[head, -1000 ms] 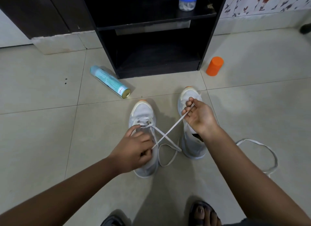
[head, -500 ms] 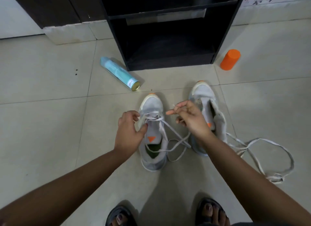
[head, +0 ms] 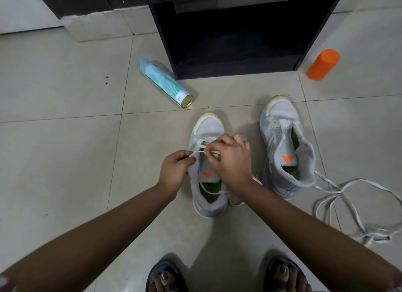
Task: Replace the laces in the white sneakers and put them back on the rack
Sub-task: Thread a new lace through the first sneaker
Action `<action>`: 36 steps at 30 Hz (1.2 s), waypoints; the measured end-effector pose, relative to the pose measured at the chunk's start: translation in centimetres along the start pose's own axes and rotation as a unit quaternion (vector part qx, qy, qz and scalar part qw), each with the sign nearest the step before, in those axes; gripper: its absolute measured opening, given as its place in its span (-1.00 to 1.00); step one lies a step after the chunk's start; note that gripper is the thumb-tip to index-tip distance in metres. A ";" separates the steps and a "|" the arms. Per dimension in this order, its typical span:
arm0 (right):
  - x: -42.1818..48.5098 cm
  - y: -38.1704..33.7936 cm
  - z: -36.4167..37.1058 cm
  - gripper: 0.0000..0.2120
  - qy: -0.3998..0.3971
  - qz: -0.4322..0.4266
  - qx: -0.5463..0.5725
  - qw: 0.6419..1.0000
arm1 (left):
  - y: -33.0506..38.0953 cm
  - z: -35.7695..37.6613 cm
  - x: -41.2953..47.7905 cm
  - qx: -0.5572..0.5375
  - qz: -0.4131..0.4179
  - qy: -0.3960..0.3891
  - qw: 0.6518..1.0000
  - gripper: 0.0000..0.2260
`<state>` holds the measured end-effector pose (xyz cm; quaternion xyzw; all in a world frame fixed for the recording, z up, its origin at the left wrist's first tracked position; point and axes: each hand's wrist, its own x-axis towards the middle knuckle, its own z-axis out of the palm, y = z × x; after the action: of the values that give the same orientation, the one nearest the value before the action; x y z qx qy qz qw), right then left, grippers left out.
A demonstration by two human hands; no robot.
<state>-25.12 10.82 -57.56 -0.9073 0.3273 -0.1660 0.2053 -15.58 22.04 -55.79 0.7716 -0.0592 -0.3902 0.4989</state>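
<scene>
Both hands were down on sneaker (head: 207, 128), toe pointed away toward rack (head: 237, 72). Left hand (head: 176, 170) pinched lace (head: 200, 151) tip, right hand (head: 230, 159) pinched same lace over tongue. Second sneaker (head: 280, 120) sat nearer right hand tbh.

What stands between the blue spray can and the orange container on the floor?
The foot of the black rack stands between the spray can and the orange container, as the head view shows.

The near sneaker (head: 207, 128) and the far sneaker (head: 280, 117) are matt woven cloth, the loose lace (head: 339, 191) also. The floor tiles (head: 65, 150) are smooth, slightly shiny; the spray can (head: 163, 81) has a metal base.
</scene>
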 end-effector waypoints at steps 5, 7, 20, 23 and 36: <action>0.2 -0.2 0.4 -0.93 -0.026 -0.010 -0.032 0.999 | -0.4 -0.1 0.4 0.005 0.010 -0.002 1.000 -0.83; 0.2 -0.4 0.4 -0.90 -0.032 -0.009 -0.035 0.999 | -0.7 -0.2 0.6 0.017 0.020 -0.007 1.000 -0.84; 0.3 -2.2 -2.7 -0.72 -0.129 -0.034 -0.155 0.979 | 1.3 0.4 2.2 0.000 -0.011 -0.065 0.998 -0.90; -0.5 -3.2 -6.5 -0.57 -0.357 -0.075 -0.070 0.929 | 1.7 0.1 2.3 -0.036 -0.037 -0.025 0.998 -0.87; -3.8 1.7 -3.4 -0.74 -0.256 0.164 0.083 0.949 | 2.2 -5.2 4.9 -0.160 -0.064 0.090 0.981 -0.84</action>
<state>-30.27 11.27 -56.05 -0.8331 0.3930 0.0809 0.3808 -8.16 22.34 -55.66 0.7156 0.0985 -0.3550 0.5934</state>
